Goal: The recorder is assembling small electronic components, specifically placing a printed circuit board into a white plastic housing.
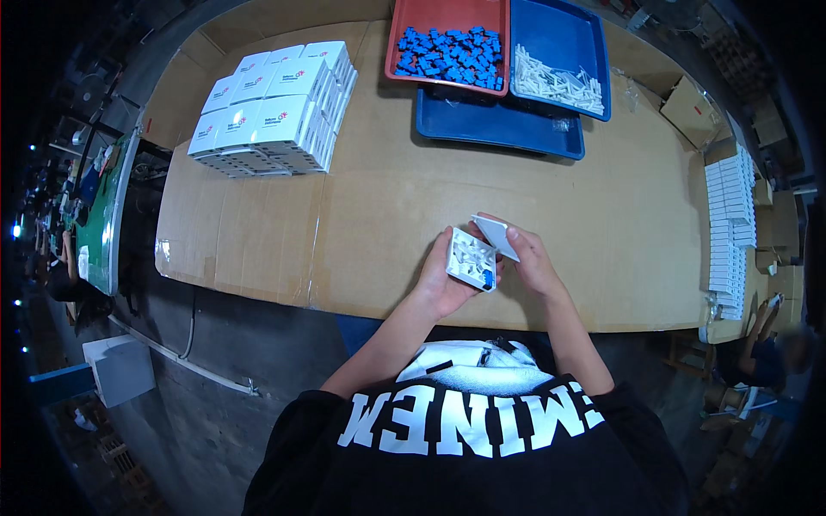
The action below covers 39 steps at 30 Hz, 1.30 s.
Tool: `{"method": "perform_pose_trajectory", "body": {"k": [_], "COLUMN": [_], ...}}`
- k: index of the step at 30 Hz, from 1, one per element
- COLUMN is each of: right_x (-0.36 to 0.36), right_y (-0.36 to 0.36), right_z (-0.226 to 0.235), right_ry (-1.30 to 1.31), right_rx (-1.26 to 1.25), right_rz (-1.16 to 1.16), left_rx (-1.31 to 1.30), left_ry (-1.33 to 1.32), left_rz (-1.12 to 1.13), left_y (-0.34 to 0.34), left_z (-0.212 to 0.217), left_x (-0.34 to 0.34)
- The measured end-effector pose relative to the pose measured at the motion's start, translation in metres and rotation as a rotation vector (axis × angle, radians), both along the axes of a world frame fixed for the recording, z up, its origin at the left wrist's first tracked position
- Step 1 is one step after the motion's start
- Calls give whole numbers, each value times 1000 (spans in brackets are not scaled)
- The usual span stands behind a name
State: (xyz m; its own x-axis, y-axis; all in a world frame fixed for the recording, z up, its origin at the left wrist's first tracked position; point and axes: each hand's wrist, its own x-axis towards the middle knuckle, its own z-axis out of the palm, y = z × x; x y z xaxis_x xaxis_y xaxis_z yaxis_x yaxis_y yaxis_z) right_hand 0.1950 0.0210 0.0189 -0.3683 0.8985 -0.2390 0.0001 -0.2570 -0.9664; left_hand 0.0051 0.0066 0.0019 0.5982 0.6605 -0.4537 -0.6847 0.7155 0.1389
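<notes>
My left hand [437, 288] is closed round a white plastic box base [469, 256] with moulded white shapes inside. One blue part [488, 279] sits in the corner of the base nearest me. A flat white cover [496, 236] is gripped between the thumb and fingers of my right hand [533, 259], tilted beside the base. Whether the cover and base are joined along an edge I cannot tell. Both hands are above the cardboard-covered table [413, 206], close to its near edge.
Stacked white boxes [268, 107] stand at the back left. A red tray [450, 7] of blue parts and a blue tray [607, 52] of white sticks rest over another blue tray [495, 138]. More white boxes [730, 232] are piled at right, near another person [766, 348].
</notes>
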Motion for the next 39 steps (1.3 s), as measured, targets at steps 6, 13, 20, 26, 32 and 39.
{"method": "perform_pose_trajectory", "body": {"k": [6,13,20,26,32,39], "right_x": [-5,-10,-13,-15,-14,-14], "right_y": [-5,-7,-8,-8,-6,1], "right_z": [6,1,-4,-4,-6,-4], "right_ry": [12,-43,-41,-78,-69,-38], "right_rx": [58,133,164,210,195,150], "right_rz": [27,60,81,112,132,135], "left_rx": [-14,2,-4,15,8,-13], "left_ry": [155,148,172,190,213,244], "left_rz": [5,8,21,30,34,17], "left_y": [-4,-8,-10,-11,-10,-5], "left_z": [6,9,9,8,11,12], "left_x": [4,6,7,7,6,10]}}
